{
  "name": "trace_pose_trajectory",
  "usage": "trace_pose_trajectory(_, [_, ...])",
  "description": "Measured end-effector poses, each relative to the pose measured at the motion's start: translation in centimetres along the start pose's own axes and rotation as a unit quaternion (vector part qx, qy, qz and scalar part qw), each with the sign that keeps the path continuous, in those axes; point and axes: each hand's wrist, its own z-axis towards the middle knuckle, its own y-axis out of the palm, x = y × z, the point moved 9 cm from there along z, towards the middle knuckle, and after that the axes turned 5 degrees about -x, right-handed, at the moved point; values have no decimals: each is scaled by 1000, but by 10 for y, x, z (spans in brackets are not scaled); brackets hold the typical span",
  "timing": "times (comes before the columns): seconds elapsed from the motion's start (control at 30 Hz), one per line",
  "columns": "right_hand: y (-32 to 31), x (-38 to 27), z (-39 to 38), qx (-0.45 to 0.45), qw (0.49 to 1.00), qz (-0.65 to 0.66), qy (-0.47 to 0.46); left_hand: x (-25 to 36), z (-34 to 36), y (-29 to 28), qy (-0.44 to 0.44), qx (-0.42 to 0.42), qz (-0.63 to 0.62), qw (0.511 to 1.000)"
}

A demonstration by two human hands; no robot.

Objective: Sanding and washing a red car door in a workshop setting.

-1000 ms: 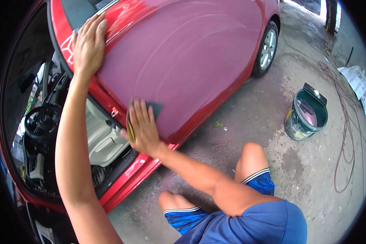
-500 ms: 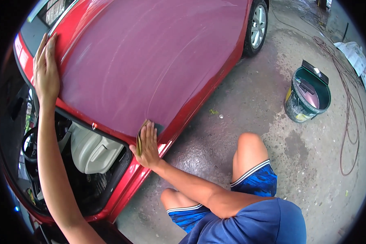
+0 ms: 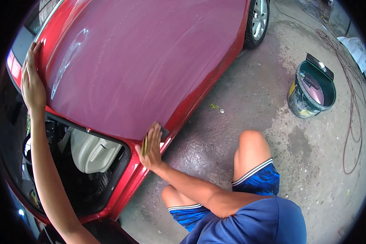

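A red car's side panel [image 3: 122, 61] fills the upper left, most of it dull purple with pale streaks and glossy red around the edges. My left hand [image 3: 33, 85] rests on the red margin at the panel's left side, fingers stretched out and nothing held. At the panel's near lower corner, my right hand [image 3: 151, 150] presses a piece of sandpaper [image 3: 164, 133] against the surface. Its dark sheet shows past my fingers and a yellowish edge runs beside the thumb. The palm covers the rest of it.
Below the panel, a car opening shows a light grey seat [image 3: 94, 151]. A dark green bucket [image 3: 303, 101] with pinkish liquid stands on the concrete floor [image 3: 248, 95] to the right. A hose [image 3: 349, 77] lies beyond it. The car wheel [image 3: 258, 20] is at the top.
My left hand sits farther left in the picture. My right hand and the sandpaper have shifted slightly rightward near the same corner. The view has also shifted a little.
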Motion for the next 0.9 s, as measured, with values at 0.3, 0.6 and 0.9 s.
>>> trace_pose_trajectory(0.3, [-233, 241, 316, 236, 957, 98, 138, 6, 11, -14, -39, 12, -49, 998])
trace_pose_trajectory(0.6, [-14, 35, 46, 10, 994, 110, -3, -3, -12, -8, -54, 3, 36, 998])
trace_pose_trajectory(0.9, [-213, 168, 309, 254, 957, 110, 84, 18, 1, -14, -58, 42, -50, 996])
